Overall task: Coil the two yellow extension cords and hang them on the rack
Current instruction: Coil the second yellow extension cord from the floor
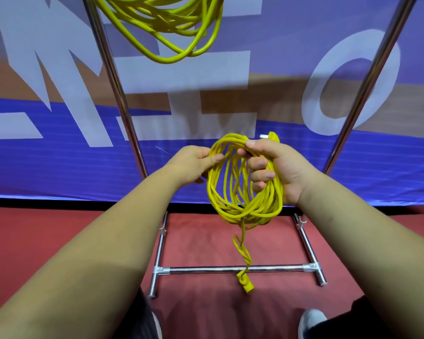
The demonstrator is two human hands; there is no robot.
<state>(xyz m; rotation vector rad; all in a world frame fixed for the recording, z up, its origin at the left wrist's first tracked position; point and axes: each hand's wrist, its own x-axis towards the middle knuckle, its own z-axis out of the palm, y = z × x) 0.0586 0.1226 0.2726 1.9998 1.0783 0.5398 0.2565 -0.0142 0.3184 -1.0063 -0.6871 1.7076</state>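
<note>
At the centre of the view both hands hold one coiled yellow cord (220,192). The right hand (284,172) is clenched around the bundle at the coil's 3 o'clock side, with its fingers curled through the loops. The left hand (191,167) pinches a few strands at the coil's 10 o'clock edge. A plug (273,137) pokes out above the right hand, at 1 o'clock from the coil. From the coil's 6 o'clock point a loose tail dangles, and its end piece (247,286) hangs in front of the lower crossbar of the metal rack (206,269). The second yellow cord (167,23) hangs coiled at 12 o'clock, between the rack's two uprights. Behind the rack is a blue banner (59,167) with white letters. Underfoot is a red floor (218,243), with a shoe (311,319) at 5 o'clock.
</note>
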